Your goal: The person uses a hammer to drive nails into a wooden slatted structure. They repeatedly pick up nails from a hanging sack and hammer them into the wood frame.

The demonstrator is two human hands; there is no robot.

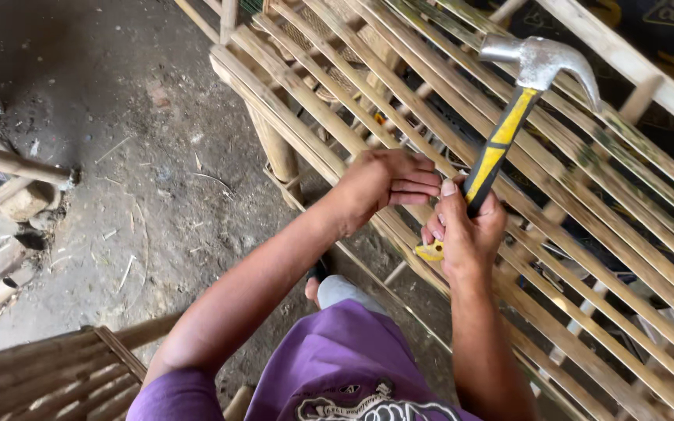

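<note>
lying under both hands is a big bamboo bench [399, 86] made of long thin slats, the biggest thing around. off to the left of the hands is the dirt floor [118, 117], with bits of bamboo poles [9, 164] at its edge. near the left elbow, low down, sits another bamboo frame [48, 374]. the person wears a purple shirt [337, 359]. the right hand [470, 234] is wrapped tight around a hammer [509, 125] with a yellow and black handle, its metal head up above the hands. the left hand [391, 183] is curled shut just beside the right hand, fingertips touching it. whether it pinches something tiny is too small to tell.
</note>
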